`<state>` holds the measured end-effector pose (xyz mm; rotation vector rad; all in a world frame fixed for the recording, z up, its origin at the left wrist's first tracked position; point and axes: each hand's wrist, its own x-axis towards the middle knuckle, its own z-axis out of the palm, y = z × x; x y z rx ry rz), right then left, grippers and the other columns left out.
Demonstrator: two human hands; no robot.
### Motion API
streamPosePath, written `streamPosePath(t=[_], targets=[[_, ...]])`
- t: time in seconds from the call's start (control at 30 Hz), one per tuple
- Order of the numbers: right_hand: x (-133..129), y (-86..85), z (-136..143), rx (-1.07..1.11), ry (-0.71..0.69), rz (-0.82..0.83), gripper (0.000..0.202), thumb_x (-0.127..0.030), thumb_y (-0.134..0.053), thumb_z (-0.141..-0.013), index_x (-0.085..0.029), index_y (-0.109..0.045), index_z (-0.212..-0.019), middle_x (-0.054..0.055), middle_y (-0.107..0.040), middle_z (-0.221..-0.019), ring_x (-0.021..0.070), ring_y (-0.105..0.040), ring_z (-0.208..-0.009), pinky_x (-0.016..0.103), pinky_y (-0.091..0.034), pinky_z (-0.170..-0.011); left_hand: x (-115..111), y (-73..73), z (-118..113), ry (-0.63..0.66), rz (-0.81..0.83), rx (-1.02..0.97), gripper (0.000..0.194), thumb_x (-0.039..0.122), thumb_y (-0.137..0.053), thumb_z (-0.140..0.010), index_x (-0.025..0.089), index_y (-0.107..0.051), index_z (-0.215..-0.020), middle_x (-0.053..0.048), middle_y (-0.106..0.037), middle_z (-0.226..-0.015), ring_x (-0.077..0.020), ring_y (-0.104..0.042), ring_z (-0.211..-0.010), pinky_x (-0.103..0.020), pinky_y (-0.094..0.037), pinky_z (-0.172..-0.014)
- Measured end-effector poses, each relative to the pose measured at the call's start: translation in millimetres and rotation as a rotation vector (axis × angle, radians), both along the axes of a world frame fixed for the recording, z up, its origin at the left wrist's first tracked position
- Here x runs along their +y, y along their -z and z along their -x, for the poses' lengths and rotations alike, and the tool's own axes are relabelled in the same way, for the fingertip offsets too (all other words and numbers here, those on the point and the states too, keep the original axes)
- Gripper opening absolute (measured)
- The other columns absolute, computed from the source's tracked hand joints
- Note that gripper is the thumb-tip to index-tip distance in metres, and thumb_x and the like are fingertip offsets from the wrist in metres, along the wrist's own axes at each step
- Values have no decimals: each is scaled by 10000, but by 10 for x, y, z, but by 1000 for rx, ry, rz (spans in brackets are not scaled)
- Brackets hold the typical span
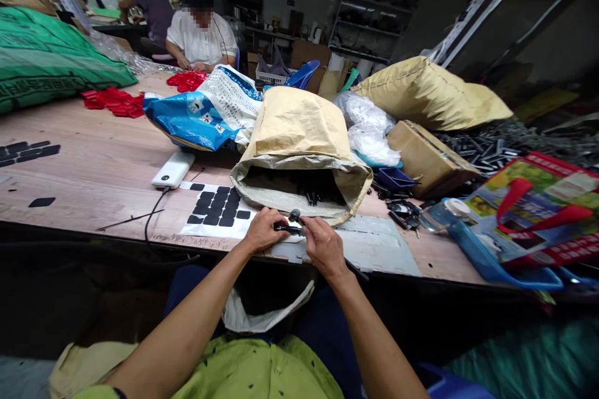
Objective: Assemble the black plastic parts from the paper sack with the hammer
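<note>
At the table's front edge, my left hand point(264, 230) is closed in a pinch on a slim black rod-shaped part point(290, 229). My right hand point(324, 248) is closed on a small tool with a rounded dark head point(294, 216), held just above that part. Whether the head touches the part, I cannot tell. Both hands are over a grey plate point(379, 243) lying on the table. Right behind them a tan woven sack point(299, 124) gapes towards me, with several black pieces point(318, 197) inside its mouth.
Left of my hands are a sheet of black pads point(218, 207) and a white power bank point(173, 169) with a cable. A blue-and-white bag point(201, 115) and red pieces point(115, 101) lie farther back. To the right stand a jar point(444, 215) and colourful bag point(538, 206). Two people sit opposite.
</note>
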<state>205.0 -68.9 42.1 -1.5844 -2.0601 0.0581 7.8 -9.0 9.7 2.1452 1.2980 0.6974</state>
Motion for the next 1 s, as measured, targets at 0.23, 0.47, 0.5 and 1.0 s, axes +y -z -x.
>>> streamPosePath(t=[0.23,0.47,0.5,1.0], targets=[[378,114,-236,-85,103,-30,266,-198,-547,-961,-252,-705,-1167,44,-677,-990,206,-580,-953,290,-424,-860,14,6,5,1,8,21,179,323,-760,-746,237,-757,-903,-23,-681,-895,-223,-533,-930,-322,-411,-818],[443,349,-232,-151,127,-44,251,-208,-566,-947,-248,-701,-1155,56,-639,-968,221,-531,-936,310,-382,-836,46,47,27,15,19,22,204,382,-690,-829,243,-771,-954,-29,-683,-915,-221,-527,-946,-328,-404,-842],[434,365,-226,-157,133,-52,253,-216,-563,-949,-248,-697,-1161,59,-636,-970,226,-524,-934,315,-378,-834,48,51,30,18,18,18,215,391,-670,-845,240,-773,-960,-30,-681,-911,-221,-525,-942,-331,-403,-846],[404,380,-203,-185,160,-37,250,-246,-563,-951,-250,-669,-1178,68,-612,-986,245,-491,-950,334,-352,-824,70,73,38,55,6,67,435,435,-386,-1003,218,-699,-795,-35,-628,-886,-205,-483,-900,-331,-368,-831]])
